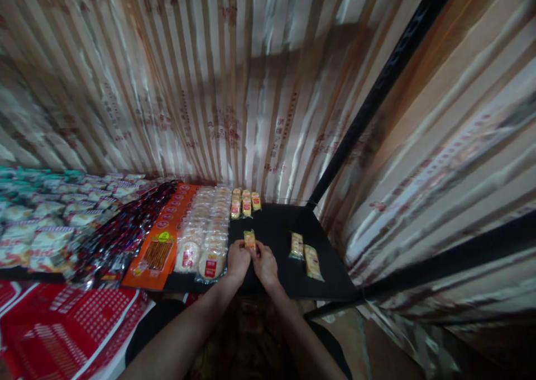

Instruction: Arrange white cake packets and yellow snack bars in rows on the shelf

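Between my two hands is a small yellow snack packet (249, 238), held above the black shelf (272, 223). My left hand (238, 260) pinches its left side, and my right hand (265, 262) pinches the right. Similar yellow packets (246, 202) stand grouped at the back of the shelf, beyond my hands. To the right lie two more wrapped snacks, a pale yellow packet (297, 246) and a longer one (312, 261). Just left of my left hand are rows of clear-wrapped round crackers (210, 264) with red labels.
Orange snack packs (157, 251), dark shiny packets (121, 229) and white-and-green packets (50, 240) fill the shelf's left side. A red basket (71, 329) is below at left. Black metal posts (368, 106) frame the shelf, with printed plastic sheeting (259, 100) behind.
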`<state>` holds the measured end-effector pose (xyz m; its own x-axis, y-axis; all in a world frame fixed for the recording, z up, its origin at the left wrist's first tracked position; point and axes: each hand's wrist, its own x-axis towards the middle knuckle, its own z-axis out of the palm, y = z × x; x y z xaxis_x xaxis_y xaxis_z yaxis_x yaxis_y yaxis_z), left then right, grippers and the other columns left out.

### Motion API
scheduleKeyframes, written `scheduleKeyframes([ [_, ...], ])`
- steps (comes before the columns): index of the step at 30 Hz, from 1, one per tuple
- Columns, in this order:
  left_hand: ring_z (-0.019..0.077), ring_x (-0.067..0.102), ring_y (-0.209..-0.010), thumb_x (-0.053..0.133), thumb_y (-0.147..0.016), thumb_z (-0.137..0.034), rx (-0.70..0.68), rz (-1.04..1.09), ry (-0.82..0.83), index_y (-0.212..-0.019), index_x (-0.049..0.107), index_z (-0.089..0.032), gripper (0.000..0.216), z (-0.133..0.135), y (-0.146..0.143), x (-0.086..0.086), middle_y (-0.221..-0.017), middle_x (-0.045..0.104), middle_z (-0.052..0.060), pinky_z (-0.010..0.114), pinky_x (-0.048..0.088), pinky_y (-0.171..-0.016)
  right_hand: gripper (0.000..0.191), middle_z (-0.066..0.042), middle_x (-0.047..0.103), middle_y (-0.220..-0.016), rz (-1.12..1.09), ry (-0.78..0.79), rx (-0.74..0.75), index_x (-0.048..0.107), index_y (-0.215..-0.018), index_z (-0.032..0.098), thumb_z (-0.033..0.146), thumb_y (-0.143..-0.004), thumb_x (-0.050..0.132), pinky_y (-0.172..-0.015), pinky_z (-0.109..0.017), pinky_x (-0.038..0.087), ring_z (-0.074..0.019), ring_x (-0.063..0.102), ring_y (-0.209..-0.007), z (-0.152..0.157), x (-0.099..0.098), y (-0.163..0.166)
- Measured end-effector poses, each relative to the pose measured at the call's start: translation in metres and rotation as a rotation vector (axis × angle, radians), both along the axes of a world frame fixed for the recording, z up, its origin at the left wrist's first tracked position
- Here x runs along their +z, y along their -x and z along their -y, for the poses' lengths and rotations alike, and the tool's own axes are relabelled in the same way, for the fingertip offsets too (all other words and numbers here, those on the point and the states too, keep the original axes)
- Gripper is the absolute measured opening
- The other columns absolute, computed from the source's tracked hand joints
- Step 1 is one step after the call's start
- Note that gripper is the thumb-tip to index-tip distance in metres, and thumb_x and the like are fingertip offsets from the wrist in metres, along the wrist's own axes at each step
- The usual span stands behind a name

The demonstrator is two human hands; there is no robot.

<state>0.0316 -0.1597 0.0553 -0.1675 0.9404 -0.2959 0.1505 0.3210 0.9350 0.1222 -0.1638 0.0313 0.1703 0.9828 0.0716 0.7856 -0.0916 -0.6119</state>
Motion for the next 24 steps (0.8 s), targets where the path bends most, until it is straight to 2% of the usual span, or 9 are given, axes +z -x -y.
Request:
scheduleKeyframes([
  [3, 0.0221, 0.057, -0.103, 0.051, -0.072, -0.016, -0.012, -0.034, -0.023, -0.096, 0.062, -0.018, 0.026, -0.011, -0.004, -0.001, -0.103, 0.066, 0.01, 0.027, 0.042, -0.085, 0.034, -0.009, 0.064, -0.088, -0.002, -0.02, -0.017, 0.061, -0.109, 0.018, 0.029, -0.084, 0.042, -0.069, -0.025, 0.044, -0.0173, 0.061, -0.078, -0.015, -0.002, 0.001],
  [8, 0.0244, 0.054, -0.107, 0.047, -0.077, -0.02, 0.002, -0.166, -0.061, -0.107, 0.059, -0.012, 0.033, -0.026, -0.011, 0.006, -0.111, 0.062, 0.014, 0.03, 0.038, -0.092, 0.036, -0.009, 0.063, -0.092, -0.036, 0.004, -0.049, 0.058, -0.113, 0.016, 0.029, -0.085, 0.04, -0.068, -0.024, 0.044, -0.0171, 0.06, -0.081, -0.038, -0.002, 0.004],
  [13, 0.0248, 0.051, -0.111, 0.045, -0.08, -0.024, -0.013, -0.196, -0.056, -0.105, 0.06, -0.013, 0.031, -0.039, -0.014, 0.011, -0.115, 0.06, 0.014, 0.031, 0.033, -0.098, 0.037, -0.01, 0.063, -0.095, -0.067, 0.034, -0.068, 0.057, -0.116, 0.015, 0.027, -0.085, 0.04, -0.068, -0.023, 0.044, -0.0167, 0.06, -0.082, -0.056, -0.001, 0.005],
  [19, 0.0227, 0.053, -0.108, 0.046, -0.082, -0.028, 0.009, -0.105, -0.086, -0.102, 0.061, -0.016, 0.028, -0.056, -0.017, 0.003, -0.115, 0.06, 0.012, 0.029, 0.036, -0.094, 0.037, -0.009, 0.062, -0.096, -0.08, -0.027, -0.088, 0.057, -0.116, 0.018, 0.026, -0.084, 0.041, -0.068, -0.025, 0.046, -0.0169, 0.061, -0.081, -0.077, -0.008, 0.004],
  [24, 0.0233, 0.054, -0.106, 0.043, -0.083, -0.029, 0.026, -0.14, -0.077, -0.102, 0.059, -0.014, 0.029, -0.067, -0.019, 0.001, -0.114, 0.06, 0.015, 0.029, 0.037, -0.092, 0.038, -0.009, 0.062, -0.094, -0.092, -0.05, -0.081, 0.057, -0.117, 0.019, 0.025, -0.083, 0.04, -0.068, -0.025, 0.046, -0.0169, 0.061, -0.081, -0.09, -0.01, 0.005],
])
